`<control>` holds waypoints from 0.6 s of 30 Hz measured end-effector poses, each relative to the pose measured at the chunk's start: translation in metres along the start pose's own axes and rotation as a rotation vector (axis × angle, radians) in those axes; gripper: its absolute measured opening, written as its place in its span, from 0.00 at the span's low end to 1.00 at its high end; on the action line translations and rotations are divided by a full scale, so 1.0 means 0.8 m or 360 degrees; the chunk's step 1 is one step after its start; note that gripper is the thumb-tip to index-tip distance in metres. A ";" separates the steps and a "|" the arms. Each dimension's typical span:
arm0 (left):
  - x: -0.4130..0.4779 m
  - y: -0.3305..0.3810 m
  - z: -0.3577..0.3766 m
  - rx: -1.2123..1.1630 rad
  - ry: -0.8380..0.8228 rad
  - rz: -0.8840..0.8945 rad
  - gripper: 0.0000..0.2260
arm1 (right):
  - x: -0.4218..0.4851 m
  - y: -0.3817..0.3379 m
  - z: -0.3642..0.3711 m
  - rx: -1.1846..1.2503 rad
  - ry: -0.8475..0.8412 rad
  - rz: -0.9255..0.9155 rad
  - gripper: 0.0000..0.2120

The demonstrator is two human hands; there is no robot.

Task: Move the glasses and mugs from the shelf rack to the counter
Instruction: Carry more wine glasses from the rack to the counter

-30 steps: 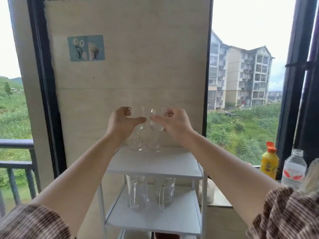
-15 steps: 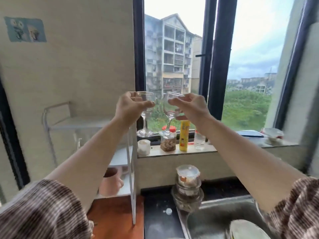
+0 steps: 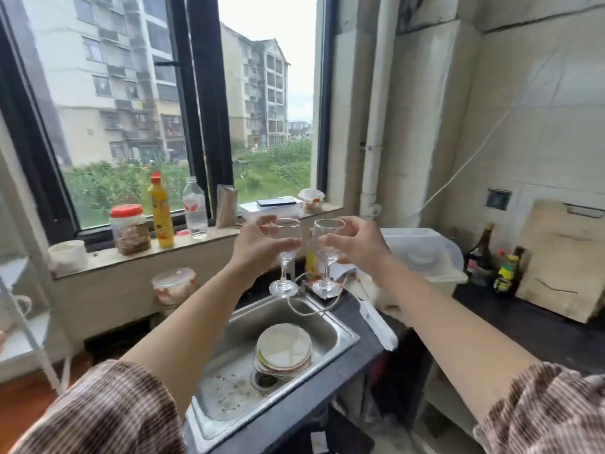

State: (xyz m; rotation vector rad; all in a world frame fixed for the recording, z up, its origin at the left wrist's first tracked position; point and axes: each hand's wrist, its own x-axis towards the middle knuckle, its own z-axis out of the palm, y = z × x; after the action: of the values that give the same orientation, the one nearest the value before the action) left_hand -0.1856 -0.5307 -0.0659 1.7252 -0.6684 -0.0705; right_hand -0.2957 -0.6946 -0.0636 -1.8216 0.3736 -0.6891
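Two striped sleeves are seen nearest, and just beyond them lies the steel sink (image 3: 342, 322) with a stack of plates (image 3: 283, 347) in it. Above the sink's far rim two stemmed glasses are held upright and side by side, close together but apart. The left glass (image 3: 289, 230) is gripped round its bowl by the left hand (image 3: 258, 247), and the right glass (image 3: 328, 228) is gripped the same way by the right hand (image 3: 358, 245). Neither foot is set down yet. The glasses are judged light, thin-walled, smooth and easily chipped, so a hold at the bowl with little squeeze is sound. The stem would also serve, but the rims should be kept from knocking together. Open dark desk (image 3: 540, 332) is seen to the right. It is bounded by the sink edge, a clear plastic box (image 3: 422, 250), a cluster of bottles (image 3: 491, 260) and a leaning board (image 3: 563, 263). A cable and small clutter lie behind the sink, so that strip is judged poor for landing. Farthest off, the window sill (image 3: 98, 257) is crowded with jars and bottles. The shelf rack (image 3: 23, 322) shows at the left edge.
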 end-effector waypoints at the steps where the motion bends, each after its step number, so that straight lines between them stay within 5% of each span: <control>1: 0.000 0.004 0.031 -0.0008 -0.0058 0.0018 0.34 | -0.005 0.010 -0.028 -0.0003 0.0053 0.0031 0.23; 18: 0.026 0.065 0.567 -0.0107 -0.1066 0.0236 0.30 | -0.060 0.191 -0.481 -0.0408 0.0815 0.0496 0.32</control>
State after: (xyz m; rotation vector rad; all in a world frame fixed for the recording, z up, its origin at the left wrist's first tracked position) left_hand -0.3668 -0.9442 -0.1375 1.5734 -1.2633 -0.5784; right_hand -0.5603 -1.0097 -0.1304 -1.7489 1.1026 -0.9127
